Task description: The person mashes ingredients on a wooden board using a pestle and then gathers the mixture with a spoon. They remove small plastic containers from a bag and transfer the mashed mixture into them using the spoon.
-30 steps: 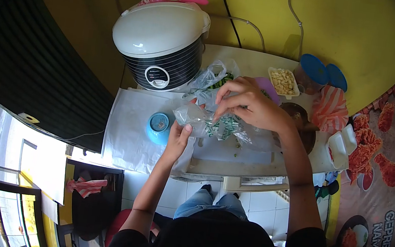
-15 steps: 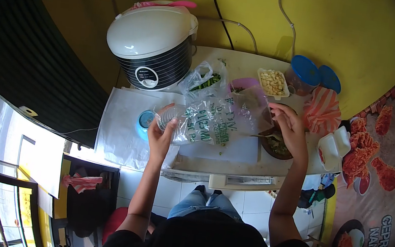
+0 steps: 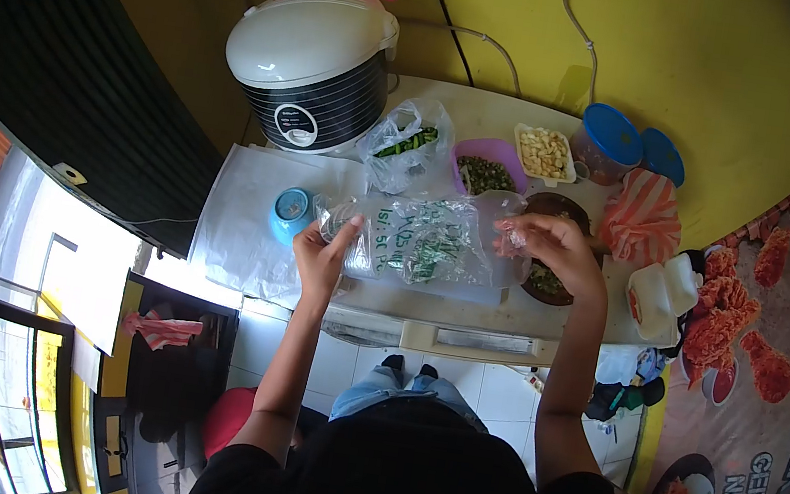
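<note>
Left hand (image 3: 320, 255) pinches one end of a green-printed clear plastic bag (image 3: 426, 241) between thumb and fingers above a table (image 3: 387, 301); the right hand (image 3: 557, 255), fingers curled, grips crumpled plastic at the other end.

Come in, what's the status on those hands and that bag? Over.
Left hand gripping printed plastic bag. Right hand at its other end, grip unclear. Brown bowl partly hidden by right hand.
</note>
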`<action>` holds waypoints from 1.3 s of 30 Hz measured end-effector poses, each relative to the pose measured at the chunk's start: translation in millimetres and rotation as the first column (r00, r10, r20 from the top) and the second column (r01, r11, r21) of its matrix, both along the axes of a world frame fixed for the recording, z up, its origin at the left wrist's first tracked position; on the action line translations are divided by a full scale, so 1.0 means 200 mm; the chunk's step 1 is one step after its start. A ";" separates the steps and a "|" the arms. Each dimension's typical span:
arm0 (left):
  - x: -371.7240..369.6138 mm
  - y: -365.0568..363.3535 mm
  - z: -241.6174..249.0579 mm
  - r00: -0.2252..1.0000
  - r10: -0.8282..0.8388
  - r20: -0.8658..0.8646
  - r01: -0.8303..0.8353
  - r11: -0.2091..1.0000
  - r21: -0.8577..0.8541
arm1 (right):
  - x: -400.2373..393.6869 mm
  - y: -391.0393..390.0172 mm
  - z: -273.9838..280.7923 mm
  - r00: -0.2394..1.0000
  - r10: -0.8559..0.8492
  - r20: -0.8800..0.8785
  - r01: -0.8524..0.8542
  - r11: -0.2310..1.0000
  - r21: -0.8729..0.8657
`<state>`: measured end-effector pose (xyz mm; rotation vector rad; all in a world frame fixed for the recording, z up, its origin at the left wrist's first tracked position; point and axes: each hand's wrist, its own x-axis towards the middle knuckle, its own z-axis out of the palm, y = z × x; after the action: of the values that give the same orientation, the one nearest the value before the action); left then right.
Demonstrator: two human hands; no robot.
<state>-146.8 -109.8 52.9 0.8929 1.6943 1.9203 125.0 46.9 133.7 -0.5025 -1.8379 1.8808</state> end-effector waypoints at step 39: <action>-0.03 -0.21 0.04 0.876 -0.483 -0.007 0.482 0.873 0.074 | -0.14 -0.03 -0.11 0.900 0.283 0.331 -0.265 0.959 -0.101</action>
<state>-153.3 -151.5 60.8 1.1984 1.2410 1.6440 96.2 41.2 112.4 -0.6536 -2.1840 2.1409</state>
